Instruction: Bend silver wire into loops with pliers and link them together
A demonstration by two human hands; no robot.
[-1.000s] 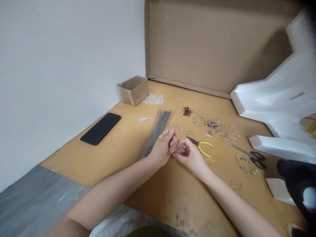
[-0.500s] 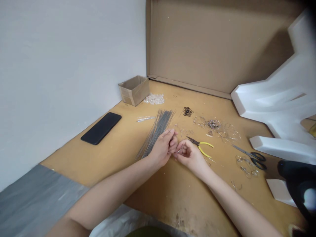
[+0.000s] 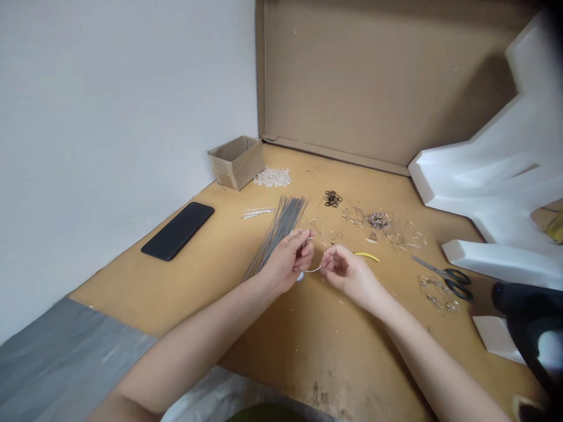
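Observation:
A thin, curved silvery wire (image 3: 313,271) spans the gap between my two hands. My left hand (image 3: 291,258) is closed on it, beside a bundle of straight grey wires (image 3: 285,225); a small pale bit shows under the fingers. My right hand (image 3: 347,274) pinches the other end between thumb and fingers. Behind the right hand, one yellow handle (image 3: 367,256) of the pliers sticks out, and the rest is hidden. Small loose wire pieces lie just beyond the hands.
Farther back are a small cardboard box (image 3: 237,164), clear beads (image 3: 272,176), black rings (image 3: 333,198) and tangled wire loops (image 3: 379,221). A black phone (image 3: 178,231) lies left. Scissors (image 3: 457,282), wire shapes (image 3: 437,295) and white foam (image 3: 492,264) are at the right.
My right hand has moved right, away from the left, so more of the curved wire shows between them. It now covers most of the pliers.

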